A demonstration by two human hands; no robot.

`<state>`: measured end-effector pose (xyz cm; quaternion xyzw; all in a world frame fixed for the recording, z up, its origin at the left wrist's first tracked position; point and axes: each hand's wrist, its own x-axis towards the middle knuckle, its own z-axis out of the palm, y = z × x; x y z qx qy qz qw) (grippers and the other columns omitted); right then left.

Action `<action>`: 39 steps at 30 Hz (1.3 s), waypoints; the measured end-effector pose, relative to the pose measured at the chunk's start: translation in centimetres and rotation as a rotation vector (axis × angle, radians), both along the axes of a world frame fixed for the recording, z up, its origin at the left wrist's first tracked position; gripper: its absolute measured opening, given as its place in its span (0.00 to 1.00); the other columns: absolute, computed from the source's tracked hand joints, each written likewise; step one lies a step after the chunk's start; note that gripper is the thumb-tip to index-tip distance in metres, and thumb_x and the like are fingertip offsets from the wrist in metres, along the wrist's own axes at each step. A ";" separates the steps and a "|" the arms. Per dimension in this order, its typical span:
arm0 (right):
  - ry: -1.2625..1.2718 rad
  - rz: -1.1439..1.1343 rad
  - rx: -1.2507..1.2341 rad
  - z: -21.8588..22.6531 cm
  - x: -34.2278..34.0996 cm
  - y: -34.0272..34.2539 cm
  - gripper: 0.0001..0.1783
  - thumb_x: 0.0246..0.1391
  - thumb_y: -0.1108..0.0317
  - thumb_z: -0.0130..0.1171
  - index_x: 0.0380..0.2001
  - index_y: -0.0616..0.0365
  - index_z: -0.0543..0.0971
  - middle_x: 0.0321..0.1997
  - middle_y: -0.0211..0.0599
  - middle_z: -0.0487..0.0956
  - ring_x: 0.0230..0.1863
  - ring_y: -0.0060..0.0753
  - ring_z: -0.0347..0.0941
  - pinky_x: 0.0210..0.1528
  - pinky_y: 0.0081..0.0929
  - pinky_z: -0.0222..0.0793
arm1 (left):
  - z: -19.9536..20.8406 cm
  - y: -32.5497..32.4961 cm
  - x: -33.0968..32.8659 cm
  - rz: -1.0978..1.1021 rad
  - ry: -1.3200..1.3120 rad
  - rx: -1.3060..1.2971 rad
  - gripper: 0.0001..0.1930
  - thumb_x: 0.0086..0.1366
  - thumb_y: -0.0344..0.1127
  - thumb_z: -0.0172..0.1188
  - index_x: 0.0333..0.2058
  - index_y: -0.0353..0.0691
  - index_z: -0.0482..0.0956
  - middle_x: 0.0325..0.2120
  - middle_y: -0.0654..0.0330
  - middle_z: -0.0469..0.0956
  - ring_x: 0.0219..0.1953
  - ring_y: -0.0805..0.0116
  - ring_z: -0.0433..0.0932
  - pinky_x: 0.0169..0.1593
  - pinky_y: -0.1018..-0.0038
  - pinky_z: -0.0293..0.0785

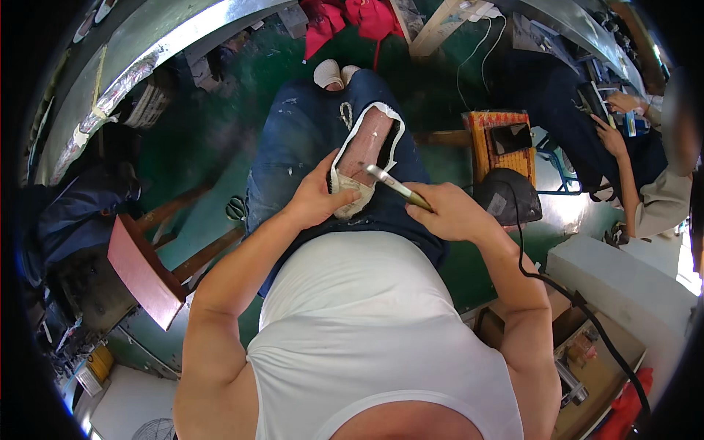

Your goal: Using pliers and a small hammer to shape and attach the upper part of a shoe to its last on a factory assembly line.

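Observation:
In my lap lies a shoe upper [397,139] with white, ragged edges, pulled around a shoe last [368,141] whose pinkish-brown underside faces up. My left hand [317,193] grips it at the near, cream-coloured end, thumb across the top and fingers along the left side. My right hand [449,210] is closed round a slim hand tool [394,185] with an olive handle and a pale metal shaft. The tool's blunt tip is over the right side of the last; I cannot tell whether it touches. Its exact kind is unclear.
A reddish stool [144,271] stands left, near dark-handled scissors [235,208]. To the right are an orange woven seat [480,150] bearing a phone [511,137], a black cushion [507,196] and a black cable [614,356]. Another person's hand [610,138] works at far right.

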<state>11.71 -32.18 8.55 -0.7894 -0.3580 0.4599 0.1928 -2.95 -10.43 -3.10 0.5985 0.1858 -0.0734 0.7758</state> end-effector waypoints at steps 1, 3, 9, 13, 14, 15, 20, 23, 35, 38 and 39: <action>-0.081 0.071 0.024 0.0 -0.1 0.3 0.19 0.56 0.64 0.55 0.50 0.60 0.75 0.34 0.52 0.80 0.37 0.57 0.76 0.42 0.43 0.72 | -0.1 0.0 -0.1 -0.001 0.002 -0.003 0.47 0.56 0.26 0.70 0.69 0.31 0.50 0.59 0.50 0.68 0.61 0.65 0.68 0.64 0.71 0.63; -0.163 0.142 0.048 -0.1 0.1 0.6 0.20 0.56 0.65 0.55 0.51 0.61 0.75 0.36 0.55 0.81 0.40 0.61 0.76 0.44 0.47 0.71 | -0.2 0.0 -0.2 -0.040 0.019 0.021 0.48 0.56 0.24 0.67 0.69 0.30 0.46 0.61 0.50 0.66 0.62 0.65 0.66 0.64 0.72 0.64; -0.039 0.218 -0.032 1.0 2.0 2.4 0.22 0.56 0.64 0.55 0.51 0.66 0.74 0.38 0.59 0.80 0.42 0.60 0.76 0.46 0.49 0.71 | 1.3 0.8 0.1 0.018 0.041 -0.402 0.42 0.71 0.48 0.52 0.71 0.33 0.39 0.68 0.48 0.54 0.69 0.64 0.55 0.70 0.71 0.51; 0.005 0.375 -0.294 3.3 3.6 5.4 0.17 0.57 0.62 0.55 0.44 0.65 0.75 0.34 0.57 0.80 0.41 0.62 0.76 0.43 0.48 0.70 | 3.3 0.0 1.0 0.075 0.103 -0.469 0.43 0.73 0.63 0.38 0.71 0.34 0.41 0.70 0.50 0.51 0.71 0.63 0.51 0.72 0.69 0.46; 0.031 0.414 -0.439 3.6 3.7 6.2 0.17 0.57 0.62 0.55 0.42 0.65 0.75 0.34 0.57 0.79 0.40 0.62 0.76 0.43 0.49 0.70 | 3.1 0.3 1.5 0.133 0.187 -0.557 0.43 0.72 0.65 0.35 0.71 0.35 0.43 0.69 0.52 0.53 0.70 0.63 0.54 0.71 0.67 0.48; 0.034 0.418 -0.442 3.2 3.5 6.4 0.17 0.57 0.62 0.55 0.42 0.65 0.75 0.34 0.57 0.79 0.40 0.62 0.76 0.43 0.49 0.70 | 2.8 0.6 2.0 0.191 0.269 -0.647 0.44 0.71 0.68 0.33 0.71 0.36 0.46 0.69 0.53 0.55 0.70 0.62 0.56 0.70 0.66 0.51; -0.182 0.367 -0.035 -2.6 1.0 4.3 0.15 0.56 0.61 0.58 0.38 0.65 0.75 0.29 0.54 0.79 0.35 0.58 0.78 0.40 0.49 0.72 | 1.8 -0.4 3.8 0.398 0.459 -0.580 0.43 0.70 0.70 0.33 0.68 0.38 0.57 0.62 0.54 0.67 0.62 0.62 0.68 0.64 0.63 0.65; -0.180 0.243 0.131 -5.9 -1.5 3.4 0.13 0.55 0.63 0.58 0.37 0.63 0.74 0.31 0.54 0.79 0.36 0.58 0.77 0.40 0.49 0.71 | 0.0 -0.3 3.8 0.534 0.503 -0.378 0.37 0.73 0.64 0.35 0.62 0.37 0.70 0.57 0.55 0.73 0.57 0.62 0.73 0.60 0.67 0.68; -0.319 0.067 0.227 -4.0 0.8 2.6 0.23 0.55 0.70 0.56 0.53 0.69 0.69 0.44 0.61 0.76 0.48 0.64 0.72 0.51 0.48 0.68 | -2.8 -0.3 2.5 0.347 0.046 0.618 0.26 0.75 0.47 0.38 0.55 0.31 0.75 0.49 0.40 0.77 0.56 0.44 0.75 0.61 0.64 0.68; -0.344 0.079 0.165 -4.4 1.1 2.9 0.19 0.56 0.71 0.56 0.49 0.68 0.70 0.45 0.60 0.76 0.48 0.63 0.73 0.51 0.48 0.68 | -2.2 0.2 2.9 0.221 -0.087 0.851 0.24 0.73 0.43 0.43 0.60 0.32 0.68 0.55 0.42 0.73 0.60 0.46 0.71 0.61 0.62 0.68; -0.347 0.077 0.167 -4.8 1.0 2.7 0.19 0.56 0.71 0.56 0.49 0.68 0.70 0.45 0.60 0.76 0.48 0.63 0.73 0.51 0.48 0.68 | -1.9 0.4 2.9 0.143 -0.120 0.976 0.26 0.72 0.41 0.46 0.63 0.33 0.64 0.60 0.42 0.69 0.63 0.46 0.67 0.61 0.62 0.68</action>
